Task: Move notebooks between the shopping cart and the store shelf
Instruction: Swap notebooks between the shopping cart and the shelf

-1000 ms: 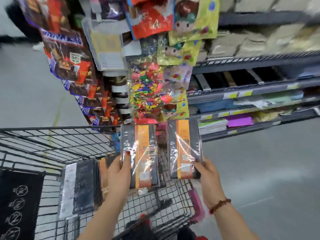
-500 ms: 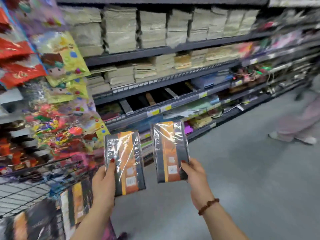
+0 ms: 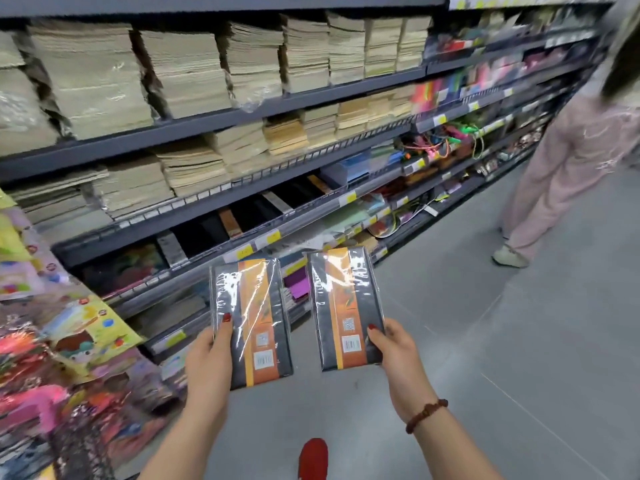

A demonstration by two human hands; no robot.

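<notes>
Two notebooks, shrink-wrapped, dark with orange band. Left hand (image 3: pixel 207 362) grip clamps the left notebook (image 3: pixel 251 322); right hand (image 3: pixel 398 355) clamps the right notebook (image 3: pixel 346 306). Both held upright before the shelf (image 3: pixel 214 202). Likely light, stiff; film slippery. Best held at lower edges.

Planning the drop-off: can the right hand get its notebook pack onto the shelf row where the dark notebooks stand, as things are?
Probably yes. The right hand holds its notebook pack in open air in front of the dark-notebook row, with nothing between them; the row shows gaps. The person in pink stands off to the side.
</notes>
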